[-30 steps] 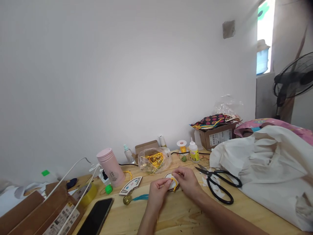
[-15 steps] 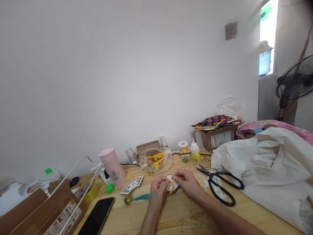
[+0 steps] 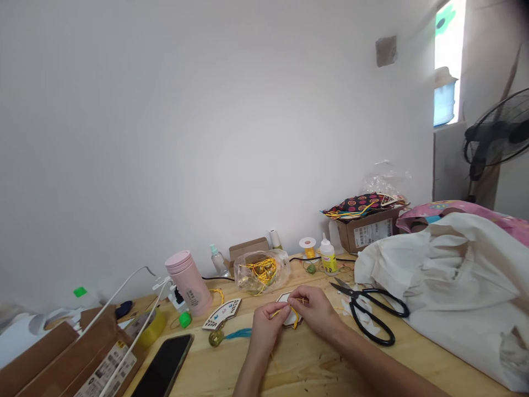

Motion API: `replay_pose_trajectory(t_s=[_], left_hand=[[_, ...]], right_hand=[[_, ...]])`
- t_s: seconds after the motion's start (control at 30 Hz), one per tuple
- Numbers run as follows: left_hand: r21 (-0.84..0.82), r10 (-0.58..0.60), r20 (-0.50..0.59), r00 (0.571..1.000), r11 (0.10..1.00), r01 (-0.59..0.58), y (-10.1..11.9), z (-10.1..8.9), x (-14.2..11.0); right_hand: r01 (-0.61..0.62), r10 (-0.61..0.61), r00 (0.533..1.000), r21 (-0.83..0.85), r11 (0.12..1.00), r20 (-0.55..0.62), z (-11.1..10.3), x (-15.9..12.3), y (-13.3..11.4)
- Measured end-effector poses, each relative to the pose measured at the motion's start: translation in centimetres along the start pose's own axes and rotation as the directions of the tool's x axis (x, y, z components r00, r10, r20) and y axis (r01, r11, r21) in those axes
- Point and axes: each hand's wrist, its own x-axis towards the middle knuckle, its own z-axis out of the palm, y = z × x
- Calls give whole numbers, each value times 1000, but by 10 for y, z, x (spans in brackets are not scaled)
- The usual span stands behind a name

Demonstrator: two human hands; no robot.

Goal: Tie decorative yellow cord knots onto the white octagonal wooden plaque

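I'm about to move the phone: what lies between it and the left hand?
In the head view, a round gold ornament, then a blue tassel nearer the left hand.

Around the right hand [image 3: 311,310], black-handled scissors [image 3: 354,294] block three o'clock, the glue bottle [image 3: 328,260] one, the cord-filled plastic bag [image 3: 263,271] ten; a hand could pass over wooden tabletop [image 3: 308,364] at six.
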Motion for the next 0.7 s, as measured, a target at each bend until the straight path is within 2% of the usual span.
replay_pose_trajectory(t_s=[0.2,0.3,0.47,0.7], left_hand=[[9,-10,24,1000,1000,10,2,2,-3],[9,-15,41,999,1000,15,2,3,-4],[-33,-2,35,999,999,3,3,4,-4],[29,52,35,998,998,-53,4,4,-6]], right_hand=[[-26,15,999,-249,968,-44,-9,-4,-13],[-36,21,998,-318,947,-51,-10,-5,-15],[-14,-3,999,-300,954,-54,-12,-3,-13],[-106,84,992,-260,960,-94,-12,-3,-11]])
